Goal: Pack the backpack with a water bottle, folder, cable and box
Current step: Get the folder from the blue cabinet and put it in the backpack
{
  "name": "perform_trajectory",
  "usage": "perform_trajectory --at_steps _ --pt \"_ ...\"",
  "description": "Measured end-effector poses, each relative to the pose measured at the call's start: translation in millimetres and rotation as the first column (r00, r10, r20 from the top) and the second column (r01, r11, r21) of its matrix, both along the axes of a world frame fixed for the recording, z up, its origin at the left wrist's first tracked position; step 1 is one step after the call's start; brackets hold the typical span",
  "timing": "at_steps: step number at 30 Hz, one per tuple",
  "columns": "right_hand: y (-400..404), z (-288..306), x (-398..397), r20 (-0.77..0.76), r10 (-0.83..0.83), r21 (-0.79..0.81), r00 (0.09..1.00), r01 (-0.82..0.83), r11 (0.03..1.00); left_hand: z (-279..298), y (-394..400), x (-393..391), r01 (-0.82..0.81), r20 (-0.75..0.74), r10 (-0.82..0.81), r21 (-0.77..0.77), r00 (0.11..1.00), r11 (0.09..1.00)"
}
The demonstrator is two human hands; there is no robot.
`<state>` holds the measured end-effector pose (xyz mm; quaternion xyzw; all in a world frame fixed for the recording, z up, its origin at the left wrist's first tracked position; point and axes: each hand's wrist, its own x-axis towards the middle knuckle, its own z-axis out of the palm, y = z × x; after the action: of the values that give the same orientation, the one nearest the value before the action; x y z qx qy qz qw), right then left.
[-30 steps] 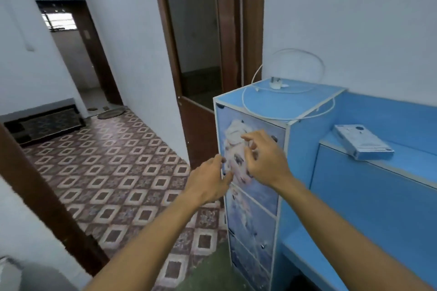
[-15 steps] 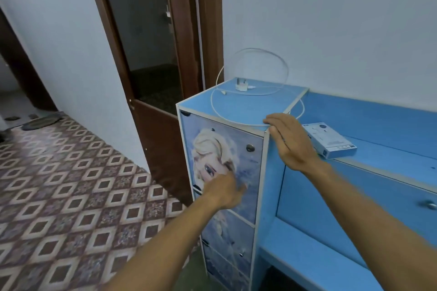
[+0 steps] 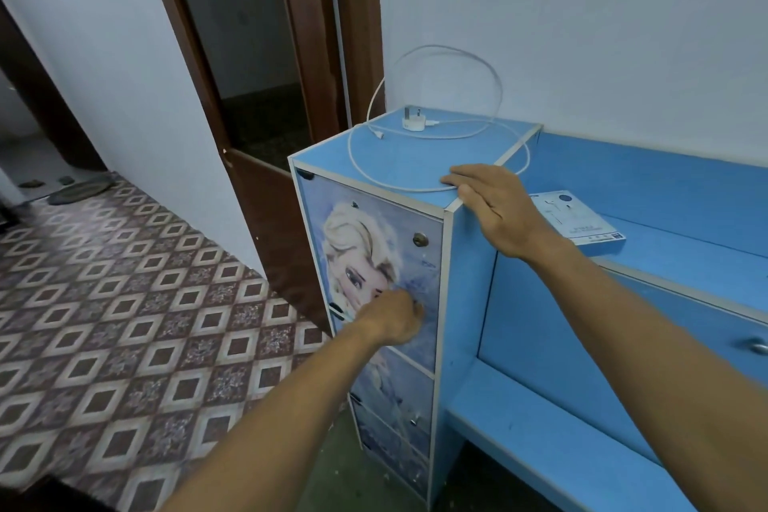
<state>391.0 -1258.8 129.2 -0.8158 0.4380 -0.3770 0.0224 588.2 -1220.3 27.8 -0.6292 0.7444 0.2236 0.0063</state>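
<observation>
On the cabinet (image 3: 399, 162) top lies the white cable (image 3: 436, 125) with its plug — the right hand (image 3: 494, 208) rests flat on the near corner, fingers straight. Left hand (image 3: 392, 320) is curled at the door; its grip is unclear. Box (image 3: 575, 218) sits on the desk (image 3: 685, 258).

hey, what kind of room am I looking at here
Most likely a room in a home, perhaps a child's bedroom or study corner. A blue cabinet with cartoon-printed drawers adjoins a matching desk, a charger cable lies on top, and patterned floor tiles lead to a wooden doorway.
</observation>
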Motion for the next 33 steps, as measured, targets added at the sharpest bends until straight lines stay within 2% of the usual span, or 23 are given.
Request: perform_trajectory --at_steps 7,11,14,17,19,24,26,28,29,30,31,32,33 --pt "2.0 0.3 0.2 -0.017 -0.022 -0.005 1.0 0.022 1.0 -2.8 -0.6 3.0 0.088 0.089 -0.086 -0.015 0.992 0.996" --pt "1.7 -0.3 3.2 -0.01 -0.026 -0.002 1.0 0.026 1.0 2.8 20.3 38.8 0.185 0.13 -0.181 -0.018 0.975 0.983" --pt "2.8 -1.4 5.6 -0.015 -0.053 -0.038 0.998 0.052 0.998 10.1 38.1 86.7 0.219 0.001 -0.221 0.103 0.975 0.97" --pt "5.1 -1.1 7.7 -0.038 -0.085 -0.025 0.996 0.084 0.996 20.6 49.1 129.3 0.14 -0.131 -0.101 0.33 0.986 0.933" --pt "5.7 0.7 8.6 -0.052 -0.106 -0.017 0.993 0.105 0.994 27.1 52.7 148.3 0.081 -0.15 -0.017 0.43 0.989 0.899" --pt "11.6 1.8 13.6 -0.031 -0.129 0.004 0.991 0.129 0.992 33.9 57.9 172.6 0.026 -0.107 0.025 0.453 0.994 0.891" --pt "19.4 2.2 20.9 0.047 -0.209 -0.087 0.977 0.212 0.973 33.5 57.7 175.7 0.015 -0.105 0.037 0.458 0.994 0.889" --pt "41.0 0.2 38.4 0.227 -0.28 -0.302 0.933 0.341 0.89 32.6 55.9 179.1 0.007 -0.106 0.047 0.456 0.993 0.89" --pt "55.8 -6.0 51.7 0.302 -0.257 -0.411 0.918 0.369 0.833 31.4 53.8 181.4 0.007 -0.099 0.043 0.453 0.994 0.892" --pt "72.8 -18.0 68.2 0.307 -0.197 -0.493 0.931 0.333 0.803 30.4 52.0 184.4 0.007 -0.086 0.036 0.453 0.996 0.891" --pt "88.3 -35.6 85.4 0.224 -0.122 -0.547 0.967 0.229 0.805 30.0 50.2 188.5 0.003 -0.069 0.032 0.454 0.997 0.891" --pt "100.7 -55.6 101.4 0.09 -0.06 -0.532 0.994 0.099 0.841 29.9 48.5 193.3 -0.009 -0.048 0.035 0.457 0.998 0.889" --pt "107.9 -78.1 115.6 -0.031 -0.03 -0.428 0.999 0.013 0.904 29.7 47.2 198.5 -0.022 -0.022 0.036 0.463 0.999 0.886"
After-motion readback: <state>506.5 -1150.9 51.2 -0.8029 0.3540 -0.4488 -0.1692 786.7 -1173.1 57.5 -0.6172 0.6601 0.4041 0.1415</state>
